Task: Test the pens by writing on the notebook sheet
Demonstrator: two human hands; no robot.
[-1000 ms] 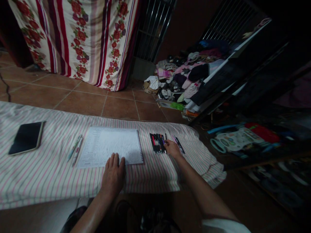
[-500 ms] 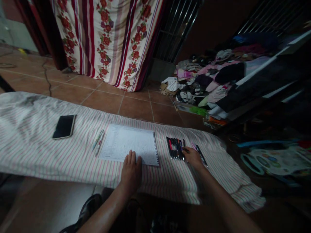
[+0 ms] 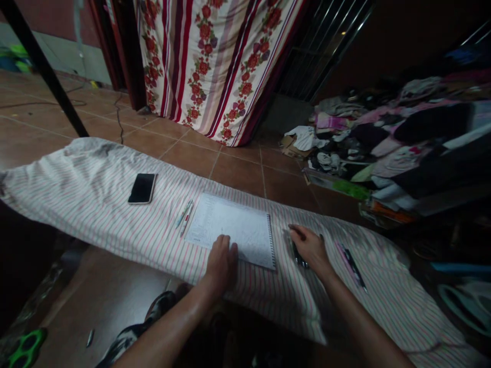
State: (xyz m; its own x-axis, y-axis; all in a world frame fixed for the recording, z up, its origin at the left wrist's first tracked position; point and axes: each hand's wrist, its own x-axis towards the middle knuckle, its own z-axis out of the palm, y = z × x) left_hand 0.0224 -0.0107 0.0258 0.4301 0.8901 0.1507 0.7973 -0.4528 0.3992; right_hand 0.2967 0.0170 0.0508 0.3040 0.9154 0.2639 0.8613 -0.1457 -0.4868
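Two hands: the left hand (image 3: 221, 263) lay on the spiral notebook (image 3: 245, 225), fingers side by side and clamped on nothing; the right hand (image 3: 312, 250) curled over the dark pens (image 3: 298, 256) — whether it gripped any could not be told.
Notebook place: mid-length on the striped cloth (image 3: 115, 220), between its far and near edges.
Dark pens' place: partly hidden under the right hand, just beyond the notebook's bound side.
Rolling risk: a sideways nudge might have scattered the pens towards the cloth's near edge.
Cloth risk: it lay loose and rumpled, so a snagged forearm could have dragged the phone (image 3: 142, 188), near the far edge, out of place.
Page writing: faint lines filled the sheet, too small to read — likewise the darker mark by its near left corner.
Brands: none legible on phone or pens.
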